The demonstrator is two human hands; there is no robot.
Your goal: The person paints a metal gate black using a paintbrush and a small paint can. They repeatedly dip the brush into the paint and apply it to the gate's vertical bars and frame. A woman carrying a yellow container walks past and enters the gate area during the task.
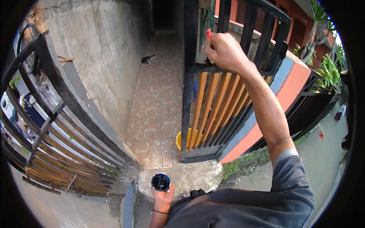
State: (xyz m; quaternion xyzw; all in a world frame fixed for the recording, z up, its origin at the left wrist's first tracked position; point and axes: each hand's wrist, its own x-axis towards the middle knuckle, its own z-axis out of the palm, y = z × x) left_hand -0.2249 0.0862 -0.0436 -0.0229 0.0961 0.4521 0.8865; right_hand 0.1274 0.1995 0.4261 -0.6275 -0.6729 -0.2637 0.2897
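My left hand (163, 196) holds up a small round can of black paint (161, 181) low in the middle of the view. At the upper right, my right hand (225, 51) grips a paintbrush (209, 35) by its handle, whose red end points up; the bristles are mostly hidden. That hand is at the crossbar of a gate leaf (189, 85). This leaf has black upper bars and orange-brown lower slats (214, 102), some of them black towards the bottom. The other gate leaf (54, 114) stands at the left, with black, grey and brown parts.
A cracked concrete wall (97, 51) lines a tiled passage (159, 108) where a small black animal, perhaps a cat (147, 59), lies. A yellow tub (179, 141) sits behind the right leaf. An orange and grey pillar (268, 108) adjoins that leaf; a concrete step (194, 176) lies before me.
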